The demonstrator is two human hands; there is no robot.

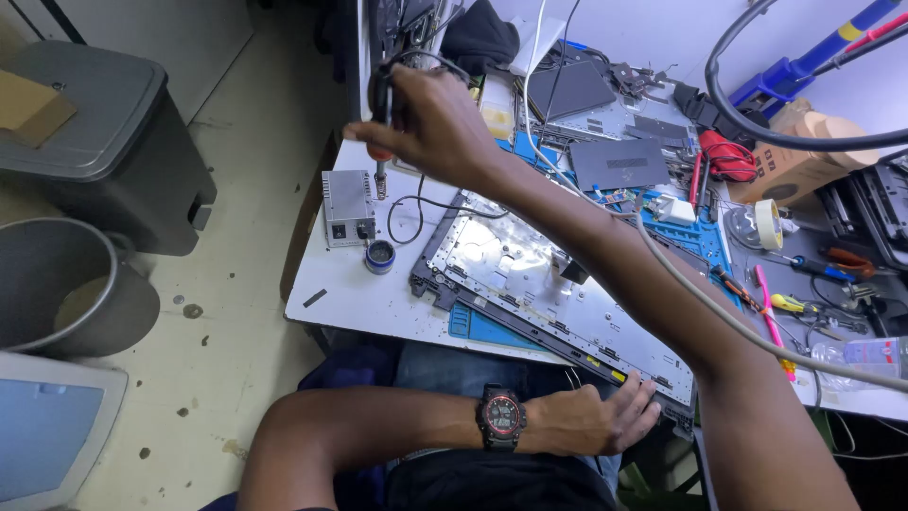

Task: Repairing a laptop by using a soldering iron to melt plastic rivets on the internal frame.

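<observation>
My right hand [430, 123] reaches across the bench to the far left and is closed around a soldering iron [380, 168], which points tip down. The iron hangs just right of a small grey soldering station [347, 206], and its black cord loops over the white table [350, 298]. A small round tin [379, 255] sits below the tip. My left hand [591, 418], with a black and red watch on its wrist, rests with spread fingers on the near edge of a silvery laptop panel [530, 274]. The panel lies on a blue mat [482, 328].
Laptop parts and dark covers [619, 161] crowd the back of the bench. A tape roll [768, 223], a cardboard box [804, 166], screwdrivers [804, 305] and a plastic bottle [865, 355] lie at the right. On the floor at left are a grey lidded bin [104, 142], a round bucket [66, 284] and a monitor [47, 426].
</observation>
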